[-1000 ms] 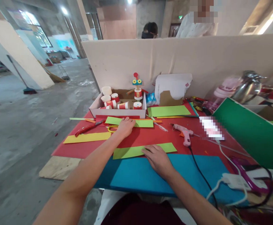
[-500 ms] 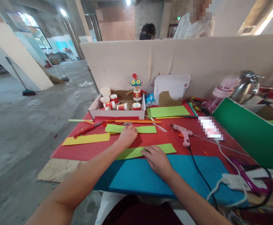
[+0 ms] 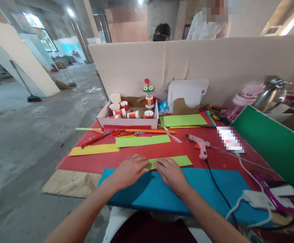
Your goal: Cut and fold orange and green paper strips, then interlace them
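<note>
Left hand (image 3: 129,171) and right hand (image 3: 172,173) loosely curled over strip (image 3: 182,161); grip unclear. Step: apparently positioning. Lifting would need fingertip pinch.

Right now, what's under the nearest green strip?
Red sheet shows beyond the green strip, blue sheet nearer. What's directly beneath is covered; left hand and right hand hide more.

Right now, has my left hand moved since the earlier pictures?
Yes, your left hand moved toward you, away from the white box, to the nearer green strip.
</note>
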Tool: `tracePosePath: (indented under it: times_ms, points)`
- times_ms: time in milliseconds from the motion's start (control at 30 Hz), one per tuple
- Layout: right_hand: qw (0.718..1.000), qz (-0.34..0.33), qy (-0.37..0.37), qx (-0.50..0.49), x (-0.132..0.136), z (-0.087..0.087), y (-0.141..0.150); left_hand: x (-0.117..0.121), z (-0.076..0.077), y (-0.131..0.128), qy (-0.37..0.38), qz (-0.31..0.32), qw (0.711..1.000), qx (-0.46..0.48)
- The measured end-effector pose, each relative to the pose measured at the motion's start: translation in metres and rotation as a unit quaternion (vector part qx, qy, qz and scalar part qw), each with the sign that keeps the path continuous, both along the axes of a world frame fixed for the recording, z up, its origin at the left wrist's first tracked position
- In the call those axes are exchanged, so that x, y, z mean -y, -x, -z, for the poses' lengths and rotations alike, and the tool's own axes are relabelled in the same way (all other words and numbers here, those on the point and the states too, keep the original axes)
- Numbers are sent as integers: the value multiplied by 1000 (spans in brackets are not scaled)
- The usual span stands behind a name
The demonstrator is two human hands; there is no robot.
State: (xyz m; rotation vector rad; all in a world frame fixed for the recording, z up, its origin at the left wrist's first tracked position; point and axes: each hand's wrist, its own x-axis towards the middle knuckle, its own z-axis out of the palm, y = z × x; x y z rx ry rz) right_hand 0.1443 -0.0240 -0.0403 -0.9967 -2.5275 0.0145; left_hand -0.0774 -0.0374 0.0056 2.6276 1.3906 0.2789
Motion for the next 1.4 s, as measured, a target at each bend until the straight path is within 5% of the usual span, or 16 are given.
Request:
tracePosePath:
  times_ms: [100, 267, 367, 567, 800, 1033, 1133, 1233, 1333, 1400]
  points:
    - [1000, -1, -5, 4, 0, -1, 0, -3, -9, 16, -26, -33, 999, 4]
    - [1000, -1, -18, 8, -1, -3, 0, -56, -22, 49, -35, -225, 969, -96]
    - [1000, -3, -15, 8, 0, -5, 0, -76, -18, 56, -16, -287, 944, -165]
    - [1000, 0, -8, 6, 1, -7, 0, -79, -10, 50, -15, -298, 935, -191]
    - [1000, 2, -8, 11, 1, -5, 0, -92, -26, 68, 7, -256, 953, -161]
    - [1000, 7, -8, 16, 0, -3, 0, -109, -33, 118, 11, -359, 914, -190]
    - [1000, 4, -8, 17, -1, -1, -1, -102, -33, 120, -27, -377, 906, -189]
    - [1000, 2, -5, 17, -1, 1, -2, -79, -32, 94, -99, -329, 931, -124]
    - [1000, 8, 3, 24, -1, 0, 0, -41, -25, 48, -50, -141, 989, 1]
    - [999, 17, 10, 39, 0, -4, 3, -16, -14, 18, 13, -34, 999, 40]
